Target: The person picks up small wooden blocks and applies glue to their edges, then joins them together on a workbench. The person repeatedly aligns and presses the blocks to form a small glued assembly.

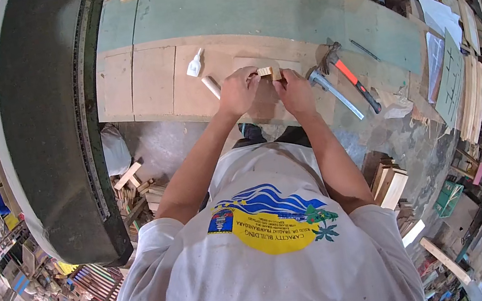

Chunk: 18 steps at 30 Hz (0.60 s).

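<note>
Over the workbench [157, 104], both my hands meet at a small pale block of wood [265, 72]. My left hand [238, 95] pinches it from the left between thumb and fingers. A thin brown piece of wood [276, 73] stands upright against its right end, gripped by the fingertips of my right hand [297, 95]. Whether the two pieces are joined, I cannot tell. Left of my left hand lie a white squeeze bottle [195, 64] and a pale round stick [211, 86]. A flat thin board [245, 62] lies just behind the block.
Right of my hands lie a hammer with a red and black handle [355, 79], a metal-handled tool [335, 94] and a thin dark rod [364, 49]. A large dark machine [51, 118] stands close on the left. Papers [440, 15] and stacked wood strips [474, 95] crowd the right.
</note>
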{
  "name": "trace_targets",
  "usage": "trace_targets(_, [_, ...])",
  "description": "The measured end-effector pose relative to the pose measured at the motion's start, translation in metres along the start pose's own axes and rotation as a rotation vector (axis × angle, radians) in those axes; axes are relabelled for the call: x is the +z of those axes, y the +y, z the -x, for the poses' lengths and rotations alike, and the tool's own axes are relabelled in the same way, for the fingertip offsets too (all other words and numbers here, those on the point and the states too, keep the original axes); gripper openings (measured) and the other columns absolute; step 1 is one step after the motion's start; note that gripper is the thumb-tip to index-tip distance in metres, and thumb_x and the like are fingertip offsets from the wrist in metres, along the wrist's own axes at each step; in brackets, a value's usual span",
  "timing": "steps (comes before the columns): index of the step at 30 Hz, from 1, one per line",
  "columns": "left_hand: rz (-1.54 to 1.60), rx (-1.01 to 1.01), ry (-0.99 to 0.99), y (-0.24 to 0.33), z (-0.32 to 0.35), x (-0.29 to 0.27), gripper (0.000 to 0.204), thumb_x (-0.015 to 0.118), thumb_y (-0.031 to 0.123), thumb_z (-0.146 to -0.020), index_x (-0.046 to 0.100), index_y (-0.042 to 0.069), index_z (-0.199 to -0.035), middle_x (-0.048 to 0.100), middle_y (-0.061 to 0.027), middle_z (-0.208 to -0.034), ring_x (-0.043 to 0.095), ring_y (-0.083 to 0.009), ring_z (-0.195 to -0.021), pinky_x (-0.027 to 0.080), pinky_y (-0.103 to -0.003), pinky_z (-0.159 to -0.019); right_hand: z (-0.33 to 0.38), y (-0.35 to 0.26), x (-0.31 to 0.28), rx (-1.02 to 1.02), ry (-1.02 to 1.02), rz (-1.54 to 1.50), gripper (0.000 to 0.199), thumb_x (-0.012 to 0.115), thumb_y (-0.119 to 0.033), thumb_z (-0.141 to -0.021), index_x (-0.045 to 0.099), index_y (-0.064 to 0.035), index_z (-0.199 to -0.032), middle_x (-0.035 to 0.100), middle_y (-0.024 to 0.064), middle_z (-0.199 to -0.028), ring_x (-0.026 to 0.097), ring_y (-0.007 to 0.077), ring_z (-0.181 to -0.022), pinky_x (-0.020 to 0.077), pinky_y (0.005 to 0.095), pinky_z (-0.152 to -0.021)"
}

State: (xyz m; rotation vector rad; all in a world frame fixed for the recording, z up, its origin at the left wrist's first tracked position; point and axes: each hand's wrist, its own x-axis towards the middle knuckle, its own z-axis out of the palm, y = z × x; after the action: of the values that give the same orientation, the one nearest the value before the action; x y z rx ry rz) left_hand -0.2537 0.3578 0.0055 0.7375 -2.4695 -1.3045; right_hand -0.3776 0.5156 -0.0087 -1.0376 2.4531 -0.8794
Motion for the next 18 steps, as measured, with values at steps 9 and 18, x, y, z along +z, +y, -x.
trace_targets(9, [-0.158, -0.371, 0.294, -0.025, 0.024, -0.028, 0.03, 0.077, 0.023, -0.088, 0.066, 0.002, -0.106, 0.071, -0.0202, -0.089, 0.072, -0.0389, -0.083, 0.057, -0.049, -0.08, 0.005, -0.002, 0.001, 0.027, 0.074, -0.047, 0.035, 0.077, -0.022, -0.09, 0.065, -0.005, -0.118, 0.072, 0.0181, -0.109, 0.072, 0.0405, -0.095, 0.0576, 0.0517, -0.081])
trace_targets(18, [-0.3, -0.491, 0.235, -0.047, 0.03, -0.032, 0.054, 0.076, 0.025, -0.089, 0.05, -0.002, -0.127, 0.074, -0.0224, -0.093, 0.074, -0.042, -0.09, 0.057, -0.05, -0.082, -0.012, 0.012, 0.007, -0.077, 0.056, 0.001, 0.032, 0.073, -0.021, -0.09, 0.067, -0.0092, -0.12, 0.07, 0.0177, -0.108, 0.072, 0.0406, -0.094, 0.0583, 0.0515, -0.079])
